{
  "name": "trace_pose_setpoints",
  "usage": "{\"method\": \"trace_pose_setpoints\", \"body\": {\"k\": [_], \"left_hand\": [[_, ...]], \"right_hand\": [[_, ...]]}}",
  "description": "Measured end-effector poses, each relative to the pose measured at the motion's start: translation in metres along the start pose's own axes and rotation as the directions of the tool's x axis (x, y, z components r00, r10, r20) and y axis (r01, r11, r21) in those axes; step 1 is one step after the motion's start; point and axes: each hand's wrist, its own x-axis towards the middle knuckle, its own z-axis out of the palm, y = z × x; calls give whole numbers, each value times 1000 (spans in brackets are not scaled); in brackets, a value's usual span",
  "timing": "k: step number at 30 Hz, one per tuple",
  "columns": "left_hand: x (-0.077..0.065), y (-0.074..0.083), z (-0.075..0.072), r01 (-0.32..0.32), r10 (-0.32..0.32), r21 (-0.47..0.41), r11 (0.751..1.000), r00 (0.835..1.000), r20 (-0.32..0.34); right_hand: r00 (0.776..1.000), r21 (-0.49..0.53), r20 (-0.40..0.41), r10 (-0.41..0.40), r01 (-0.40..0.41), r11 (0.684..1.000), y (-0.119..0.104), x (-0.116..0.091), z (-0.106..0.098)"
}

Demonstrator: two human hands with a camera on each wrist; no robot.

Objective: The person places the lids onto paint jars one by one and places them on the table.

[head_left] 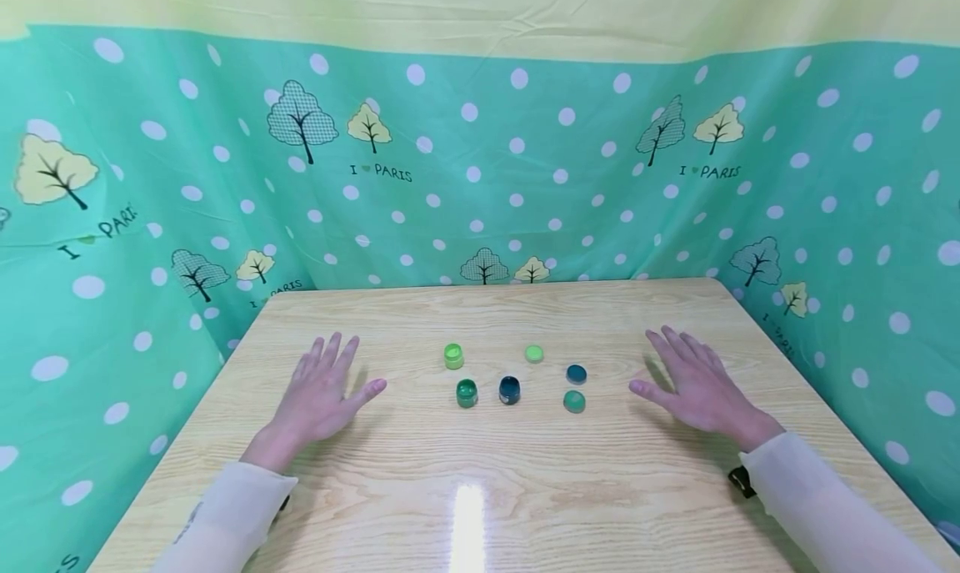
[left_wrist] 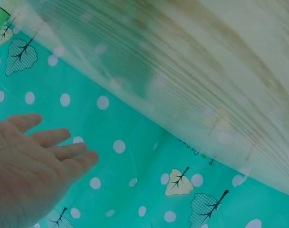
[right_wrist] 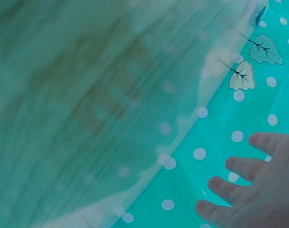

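Three small paint jars stand uncapped near the middle of the table: a light green jar, a green jar and a dark blue jar. To their right lie three round lids, a light green lid, a dark blue lid and a green lid. My left hand is left of the jars, fingers straight and spread, holding nothing. On the other side, my right hand has its fingers extended and is nearest the dark blue and green lids. Both wrist views show these outstretched fingers too.
The jars and lids sit on a light wood-grain table with a bright light reflection at its front. A teal dotted curtain with printed trees surrounds the table's back and sides.
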Motion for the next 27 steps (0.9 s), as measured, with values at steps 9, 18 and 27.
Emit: {"method": "trace_pose_setpoints", "body": {"k": [9,18,27], "left_hand": [[3,9,4,-44,43,-20,999,999,-25],[6,20,6,-79,78,-36,996,996,-33],[8,27,13,-98,94,-66,993,994,-64]], "right_hand": [[1000,39,-16,-1,1,999,-6,-1,1],[1000,59,5,20,-20,998,-10,-1,1],[1000,79,-3,21,-21,997,-15,0,0]]}}
